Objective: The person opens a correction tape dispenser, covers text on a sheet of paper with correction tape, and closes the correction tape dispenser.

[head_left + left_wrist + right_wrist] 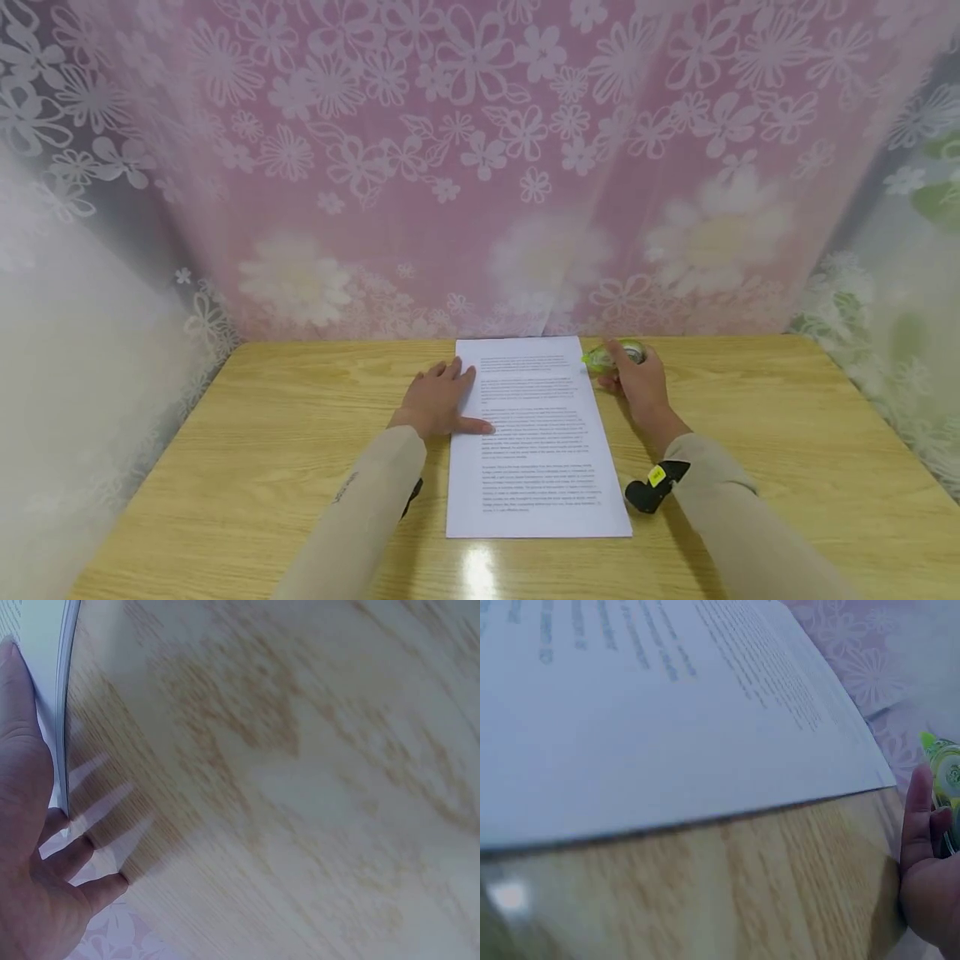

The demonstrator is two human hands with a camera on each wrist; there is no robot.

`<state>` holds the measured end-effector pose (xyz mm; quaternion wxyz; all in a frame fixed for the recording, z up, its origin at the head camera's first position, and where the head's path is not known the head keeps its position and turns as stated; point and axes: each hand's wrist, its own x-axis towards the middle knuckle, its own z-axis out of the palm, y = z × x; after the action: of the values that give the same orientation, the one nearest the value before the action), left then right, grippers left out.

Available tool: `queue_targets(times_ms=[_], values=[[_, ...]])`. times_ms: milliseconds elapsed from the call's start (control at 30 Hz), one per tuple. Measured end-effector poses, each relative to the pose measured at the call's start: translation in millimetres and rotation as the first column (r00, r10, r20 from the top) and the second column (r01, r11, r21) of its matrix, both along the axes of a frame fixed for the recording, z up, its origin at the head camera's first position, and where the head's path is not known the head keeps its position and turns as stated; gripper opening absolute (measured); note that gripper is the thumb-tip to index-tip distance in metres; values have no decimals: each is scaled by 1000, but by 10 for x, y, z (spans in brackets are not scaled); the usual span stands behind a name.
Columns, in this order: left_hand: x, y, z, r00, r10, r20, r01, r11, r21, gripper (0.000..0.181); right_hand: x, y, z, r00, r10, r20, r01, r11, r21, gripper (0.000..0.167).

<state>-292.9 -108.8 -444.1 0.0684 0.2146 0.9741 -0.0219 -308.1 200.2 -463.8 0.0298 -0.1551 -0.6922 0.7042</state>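
Note:
A stack of printed paper lies on the table, its lines of text running across the top sheet. My left hand rests at the stack's left edge, with the thumb on the text and the fingers spread along the side; the left wrist view shows the thumb over the sheets' edge. Just beyond the upper right edge of the paper, my right hand grips a translucent green correction tape. Its tip points left toward the page. In the right wrist view the correction tape is partly cut off by the frame.
The wooden table extends on both sides of the paper. A pink flowered curtain hangs along the far edge, with pale curtains at left and right. A black wrist device sits at the right cuff.

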Motion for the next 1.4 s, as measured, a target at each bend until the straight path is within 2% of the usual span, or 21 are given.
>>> queue_targets(times_ms=[200, 400, 567, 733, 867, 1133, 1267, 1400], values=[[36, -42, -10, 1000, -1, 1, 1, 1000, 23, 106, 32, -232, 30, 1000, 1, -11, -2, 999, -36, 54], [43, -63, -11, 1000, 11, -13, -11, 1000, 21, 111, 10, -663, 86, 999, 8, -54, -11, 999, -53, 60], [37, -52, -14, 1000, 6, -17, -6, 1000, 16, 111, 11, -995, 40, 996, 58, -71, -53, 996, 68, 56], [22, -21, -33, 1000, 6, -19, -6, 1000, -2, 111, 19, -1234, -23, 990, 119, -78, -101, 973, 207, 55], [15, 5, -25, 1000, 6, -26, -6, 1000, -1, 111, -4, -1366, -64, 983, 133, -130, -92, 955, 281, 61], [-11, 0, -30, 999, -2, -34, 1, 1000, -28, 112, -31, -1457, -135, 969, 177, -174, -94, 910, 404, 55], [-20, -13, -16, 999, 2, -52, -3, 1000, -27, 111, -44, -1456, -127, 963, 194, -185, -96, 893, 439, 54], [-23, -9, -7, 999, 10, -37, -11, 1000, -29, 110, -54, -1450, -128, 964, 198, -175, -97, 883, 460, 56]])
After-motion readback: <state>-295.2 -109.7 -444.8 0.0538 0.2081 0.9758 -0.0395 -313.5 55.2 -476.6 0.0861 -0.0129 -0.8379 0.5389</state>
